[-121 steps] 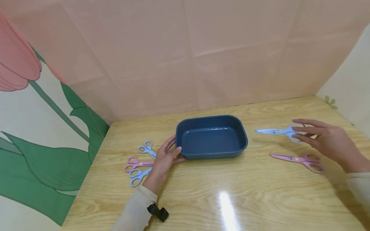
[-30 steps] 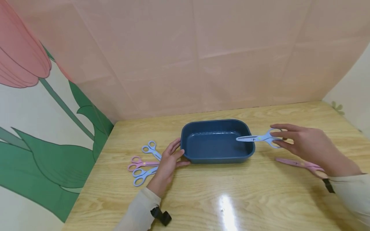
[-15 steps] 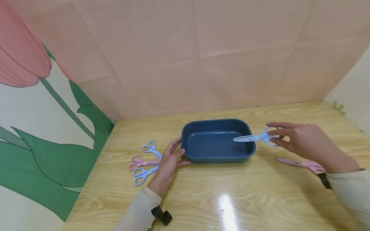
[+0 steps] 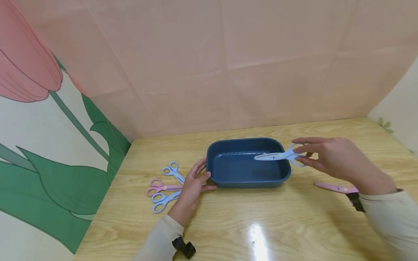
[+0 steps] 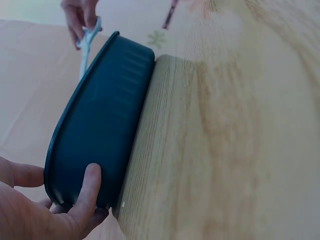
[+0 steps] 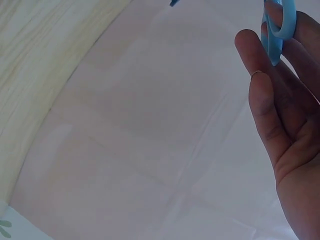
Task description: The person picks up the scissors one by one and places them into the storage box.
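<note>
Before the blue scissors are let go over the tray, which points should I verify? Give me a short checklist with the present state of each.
1. Right hand pinches the blue scissors by the handles: ok.
2. Blade tip is over the dark blue tray: ok.
3. Handles are inside the tray rim: not ok, they are over the right edge.
4. Left hand touches the tray's left end: ok.
5. Inside of the tray has room: ok.
6. Blades are closed: ok.

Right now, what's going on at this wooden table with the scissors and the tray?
A person's right hand pinches a pair of light blue plastic scissors by the handles, blades over the dark blue rectangular plastic tray. The left hand rests against the tray's left end. Three more scissors lie left of it, and a pink pair to its right.
</note>
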{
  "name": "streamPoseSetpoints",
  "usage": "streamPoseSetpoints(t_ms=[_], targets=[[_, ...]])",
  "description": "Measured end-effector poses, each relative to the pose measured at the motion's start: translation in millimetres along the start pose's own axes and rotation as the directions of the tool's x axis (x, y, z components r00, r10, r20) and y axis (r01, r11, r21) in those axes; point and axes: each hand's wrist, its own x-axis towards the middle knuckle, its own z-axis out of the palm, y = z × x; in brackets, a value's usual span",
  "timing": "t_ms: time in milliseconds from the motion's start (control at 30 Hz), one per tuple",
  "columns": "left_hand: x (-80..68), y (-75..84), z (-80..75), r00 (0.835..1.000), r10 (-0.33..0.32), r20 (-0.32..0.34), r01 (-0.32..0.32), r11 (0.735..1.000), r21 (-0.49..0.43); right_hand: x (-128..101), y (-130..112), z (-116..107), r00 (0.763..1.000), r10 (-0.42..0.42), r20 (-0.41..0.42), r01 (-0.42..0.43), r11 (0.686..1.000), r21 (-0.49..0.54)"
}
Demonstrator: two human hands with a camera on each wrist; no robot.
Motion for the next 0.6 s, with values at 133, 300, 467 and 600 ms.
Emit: streamPoseSetpoints(t_ms=[133,300,467,600], targets=[[0.1,1.1,1.5,1.000,-0.005,0.003,0.005,1.000,0.003,3.3,0.1,-1.5,1.000,-0.003,0.009,0.002,1.000,0.010],[0.1,1.8,1.8,1.000,-0.009,-0.001,0.009,1.000,0.001,5.1,0.2,-0.9,1.000,-0.008,0.013,0.007,1.000,0.025],[-0.9,1.7,0.2,1.000,0.003,-0.022,-0.003,1.000,-0.003,7.4,-1.3,4.2,0.999,-0.011,0.030,0.009,0.999,0.042],[-1.6,1.2,1.4,1.000,-0.004,-0.017,0.004,1.000,-0.002,6.6,-1.6,7.7,0.999,-0.018,0.049,0.016,0.999,0.051]])
